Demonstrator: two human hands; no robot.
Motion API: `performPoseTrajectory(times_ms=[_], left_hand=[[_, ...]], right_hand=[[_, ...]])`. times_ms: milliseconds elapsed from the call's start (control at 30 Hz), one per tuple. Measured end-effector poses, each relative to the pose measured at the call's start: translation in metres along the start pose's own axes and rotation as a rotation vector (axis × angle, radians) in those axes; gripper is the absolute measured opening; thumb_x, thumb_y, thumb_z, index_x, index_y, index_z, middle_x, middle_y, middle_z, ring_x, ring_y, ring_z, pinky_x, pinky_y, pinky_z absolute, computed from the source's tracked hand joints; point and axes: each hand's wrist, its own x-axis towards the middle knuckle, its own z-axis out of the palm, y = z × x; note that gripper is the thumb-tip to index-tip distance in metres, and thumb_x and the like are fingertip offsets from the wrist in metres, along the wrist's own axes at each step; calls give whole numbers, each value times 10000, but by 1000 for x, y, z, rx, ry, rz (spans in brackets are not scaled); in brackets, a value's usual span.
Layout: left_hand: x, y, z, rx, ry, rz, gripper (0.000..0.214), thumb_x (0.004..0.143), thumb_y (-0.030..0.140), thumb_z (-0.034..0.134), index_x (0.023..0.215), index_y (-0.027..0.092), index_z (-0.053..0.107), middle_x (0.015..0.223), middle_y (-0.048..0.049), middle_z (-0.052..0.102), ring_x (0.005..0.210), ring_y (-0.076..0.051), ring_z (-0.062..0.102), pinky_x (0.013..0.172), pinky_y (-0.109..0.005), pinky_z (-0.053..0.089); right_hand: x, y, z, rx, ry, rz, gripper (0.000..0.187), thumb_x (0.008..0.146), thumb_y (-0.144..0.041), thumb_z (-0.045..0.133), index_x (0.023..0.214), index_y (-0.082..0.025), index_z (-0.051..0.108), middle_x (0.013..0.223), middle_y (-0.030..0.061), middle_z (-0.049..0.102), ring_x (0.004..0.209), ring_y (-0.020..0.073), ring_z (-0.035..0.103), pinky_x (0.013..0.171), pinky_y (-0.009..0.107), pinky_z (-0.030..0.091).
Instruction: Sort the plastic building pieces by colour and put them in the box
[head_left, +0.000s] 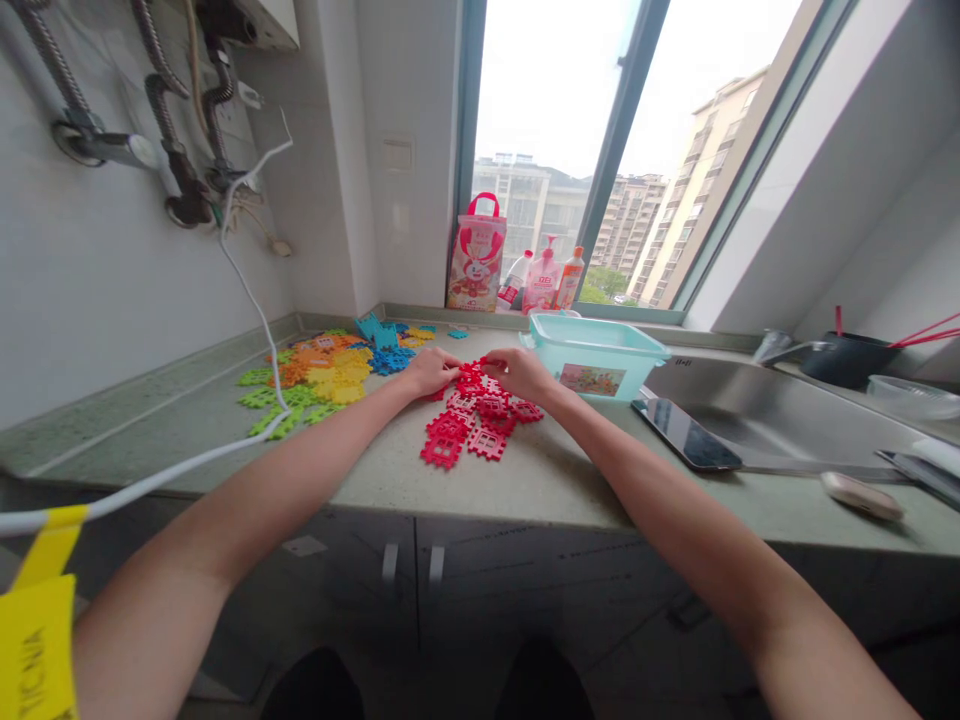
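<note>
A pile of red interlocking plastic tiles (444, 450), some with window-like cut-outs, lies on the counter in front of me. At its far end my left hand (433, 373) is closed, its fingertips on the left edge of a red tile. From the other side my right hand (519, 372) pinches at the same red tiles, thumb and forefinger together. The exact piece between the fingers is partly hidden. To the left spread green tiles (259, 398), orange tiles (304, 362), yellow tiles (341, 378) and blue tiles (390, 360), sorted roughly by colour.
A turquoise plastic tub (592, 345) stands right of my hands, beside the sink (735, 400). A phone (686, 432) lies at the sink's edge, with a small beige object (862, 496) farther right. A white cable (247, 270) crosses the left side. Bottles (544, 280) and a pink bag (478, 260) line the window.
</note>
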Motion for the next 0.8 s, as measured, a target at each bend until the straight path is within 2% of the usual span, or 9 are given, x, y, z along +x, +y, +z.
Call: performPoseTrajectory(times_ms=[100, 233, 333, 433, 567, 667, 800], left_hand=[[-1, 3, 0, -8, 3, -8, 301, 932, 324, 654, 1088, 180, 867, 994, -78, 834, 824, -226, 740, 720, -272, 513], [-3, 8, -1, -14, -5, -13, 284, 926, 325, 672, 1068, 175, 867, 971, -74, 834, 828, -220, 746, 718, -264, 510], [-4, 10, -1, -20, -10, -2, 283, 921, 365, 688, 1042, 183, 868, 954, -67, 833, 831, -217, 750, 708, -259, 509], [-4, 8, 0, -14, -22, 8, 287, 888, 411, 726, 1012, 196, 871, 913, -59, 830, 799, -211, 747, 691, -254, 512], [-1, 3, 0, 37, 3, -2, 257, 880, 354, 711, 1025, 220, 875, 888, -49, 827, 802, -209, 745, 692, -257, 505], [0, -2, -1, 62, 29, -37, 250, 869, 326, 708, 1027, 235, 878, 858, -45, 823, 802, -214, 743, 700, -261, 498], [1, -4, 1, 18, 1, -19, 280, 896, 362, 678, 1041, 229, 878, 872, -50, 824, 785, -208, 734, 666, -259, 466]], right_hand=[[-3, 8, -1, 97, -28, -19, 157, 913, -213, 660, 839, -149, 783, 745, 22, 725, 676, 143, 564, 672, 255, 395], [-4, 16, 8, 252, -61, 20, 188, 938, -268, 620, 870, -150, 749, 763, 10, 718, 708, 144, 572, 671, 244, 405], [-6, 22, 8, 234, -76, 118, 203, 962, -264, 597, 871, -150, 738, 745, 19, 728, 668, 139, 577, 641, 239, 401], [-9, 25, 1, 179, -71, 105, 169, 952, -223, 622, 881, -153, 759, 778, 34, 751, 692, 141, 610, 670, 238, 428], [-9, 17, -1, 117, -69, -14, 111, 917, -205, 710, 920, -166, 814, 894, 60, 777, 768, 154, 654, 740, 248, 462], [-5, 7, 4, 88, -86, -30, 118, 928, -203, 728, 962, -182, 838, 917, 64, 792, 779, 160, 671, 759, 255, 469], [-3, -4, 8, 90, -87, -32, 137, 938, -196, 742, 1029, -210, 843, 952, 51, 817, 824, 166, 707, 790, 252, 475]])
